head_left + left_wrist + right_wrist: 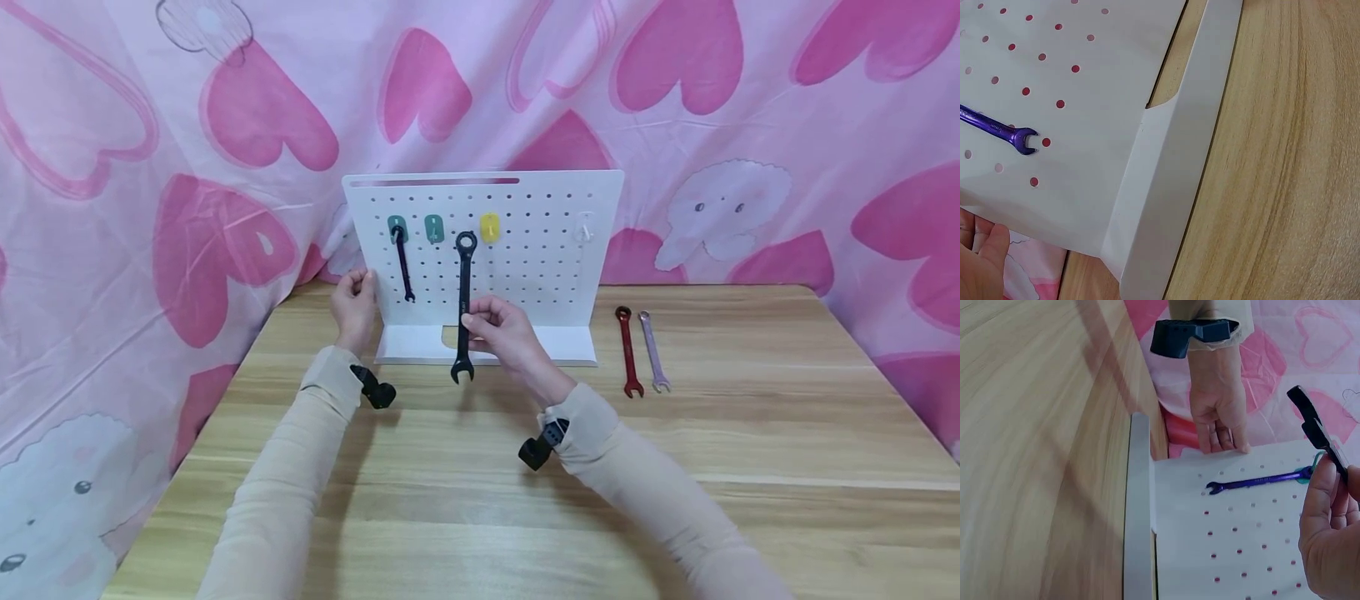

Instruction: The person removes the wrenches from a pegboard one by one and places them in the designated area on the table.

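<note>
My right hand point(504, 332) pinches a large black combination wrench point(464, 287) between thumb and fingers. It stands upright in front of the white pegboard point(525, 275), ring end up and open jaw down. With my left hand point(354, 307) I grip the pegboard's left edge; in the right wrist view its fingers curl at that edge. A smaller purple wrench point(1260, 480), dark in the head view, hangs from the leftmost green hook point(397, 223).
Along the board to the right sit another green hook point(434, 228), a yellow hook point(490, 227) and a clear hook point(584, 227). On the wooden table point(750, 433) lie a red wrench point(628, 352) and a light purple wrench point(655, 353). A pink heart-patterned cloth point(675, 125) hangs behind.
</note>
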`<control>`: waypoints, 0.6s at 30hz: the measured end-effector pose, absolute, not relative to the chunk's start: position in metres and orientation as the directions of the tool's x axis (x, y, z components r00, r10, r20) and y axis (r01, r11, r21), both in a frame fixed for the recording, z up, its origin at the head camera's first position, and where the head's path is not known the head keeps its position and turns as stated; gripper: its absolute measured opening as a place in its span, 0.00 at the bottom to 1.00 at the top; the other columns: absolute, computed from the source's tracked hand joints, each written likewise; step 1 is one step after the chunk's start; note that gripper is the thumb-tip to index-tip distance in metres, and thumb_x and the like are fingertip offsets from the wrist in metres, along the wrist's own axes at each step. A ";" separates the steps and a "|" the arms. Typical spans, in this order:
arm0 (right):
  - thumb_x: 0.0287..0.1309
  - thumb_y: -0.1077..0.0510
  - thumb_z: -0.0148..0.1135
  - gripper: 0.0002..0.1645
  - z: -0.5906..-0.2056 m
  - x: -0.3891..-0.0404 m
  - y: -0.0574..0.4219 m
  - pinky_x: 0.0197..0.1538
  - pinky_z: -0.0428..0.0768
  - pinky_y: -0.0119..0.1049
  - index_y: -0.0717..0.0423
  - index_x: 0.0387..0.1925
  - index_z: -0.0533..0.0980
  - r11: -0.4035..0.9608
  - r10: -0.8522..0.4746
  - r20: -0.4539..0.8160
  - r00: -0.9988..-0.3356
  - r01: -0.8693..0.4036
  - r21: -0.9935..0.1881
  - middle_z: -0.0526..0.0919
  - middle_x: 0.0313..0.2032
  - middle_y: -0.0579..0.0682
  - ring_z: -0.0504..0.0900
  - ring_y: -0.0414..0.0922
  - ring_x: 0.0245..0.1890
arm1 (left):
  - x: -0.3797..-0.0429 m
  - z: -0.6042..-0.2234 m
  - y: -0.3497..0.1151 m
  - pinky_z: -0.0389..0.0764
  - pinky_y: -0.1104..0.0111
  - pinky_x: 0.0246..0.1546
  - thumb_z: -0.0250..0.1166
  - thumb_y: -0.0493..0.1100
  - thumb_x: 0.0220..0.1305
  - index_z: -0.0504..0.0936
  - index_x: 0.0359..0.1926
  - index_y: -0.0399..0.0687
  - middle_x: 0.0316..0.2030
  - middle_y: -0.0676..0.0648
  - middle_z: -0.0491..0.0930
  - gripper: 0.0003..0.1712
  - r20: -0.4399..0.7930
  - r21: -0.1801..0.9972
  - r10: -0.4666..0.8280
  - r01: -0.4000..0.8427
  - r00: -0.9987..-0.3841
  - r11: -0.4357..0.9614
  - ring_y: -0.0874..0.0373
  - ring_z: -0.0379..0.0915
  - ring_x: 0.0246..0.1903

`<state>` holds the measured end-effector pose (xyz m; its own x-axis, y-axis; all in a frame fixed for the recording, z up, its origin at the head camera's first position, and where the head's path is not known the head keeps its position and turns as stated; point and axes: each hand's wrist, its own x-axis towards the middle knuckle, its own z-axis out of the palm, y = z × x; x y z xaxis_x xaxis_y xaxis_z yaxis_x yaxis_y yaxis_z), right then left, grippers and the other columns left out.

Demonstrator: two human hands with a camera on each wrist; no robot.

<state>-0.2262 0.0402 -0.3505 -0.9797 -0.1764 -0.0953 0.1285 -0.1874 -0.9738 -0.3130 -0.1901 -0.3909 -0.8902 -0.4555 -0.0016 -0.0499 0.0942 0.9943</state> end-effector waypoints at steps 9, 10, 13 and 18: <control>0.59 0.67 0.58 0.06 -0.355 -0.217 0.066 0.35 0.81 0.29 0.59 0.39 0.73 -0.119 -0.136 -0.113 -0.984 0.129 -0.984 0.75 0.31 0.46 0.76 0.39 0.30 | -0.317 -0.395 -0.191 0.72 0.73 0.39 0.55 0.54 0.67 0.76 0.48 0.47 0.37 0.53 0.71 0.18 0.011 0.993 -0.462 -0.045 -0.887 0.109 0.62 0.66 0.38; 0.59 0.67 0.58 0.06 -0.356 -0.216 0.068 0.35 0.81 0.29 0.59 0.39 0.73 -0.111 -0.131 -0.114 -0.985 0.129 -0.985 0.75 0.31 0.46 0.76 0.39 0.30 | -0.317 -0.395 -0.191 0.72 0.73 0.39 0.55 0.55 0.67 0.75 0.48 0.48 0.37 0.53 0.71 0.18 0.008 0.993 -0.462 -0.048 -0.887 0.109 0.62 0.66 0.38; 0.59 0.68 0.58 0.07 -0.359 -0.213 0.076 0.34 0.81 0.29 0.60 0.39 0.73 -0.113 -0.123 -0.110 -0.986 0.124 -0.986 0.75 0.30 0.46 0.75 0.38 0.30 | -0.317 -0.395 -0.190 0.72 0.74 0.39 0.55 0.55 0.66 0.75 0.49 0.48 0.37 0.53 0.71 0.19 0.005 0.993 -0.460 -0.050 -0.888 0.107 0.62 0.66 0.38; 0.60 0.68 0.58 0.06 -0.364 -0.208 0.091 0.34 0.80 0.28 0.60 0.39 0.73 -0.122 -0.120 -0.106 -0.987 0.121 -0.985 0.75 0.30 0.45 0.75 0.37 0.29 | -0.315 -0.394 -0.190 0.72 0.74 0.38 0.55 0.55 0.66 0.75 0.49 0.47 0.37 0.53 0.71 0.19 0.008 0.993 -0.461 -0.047 -0.888 0.107 0.62 0.66 0.38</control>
<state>-0.2081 0.0907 -0.3639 -0.9871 -0.1196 -0.1062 0.1208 -0.1219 -0.9852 -0.3151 -0.1896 -0.3938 -0.8875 -0.4607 0.0080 -0.0467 0.1073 0.9931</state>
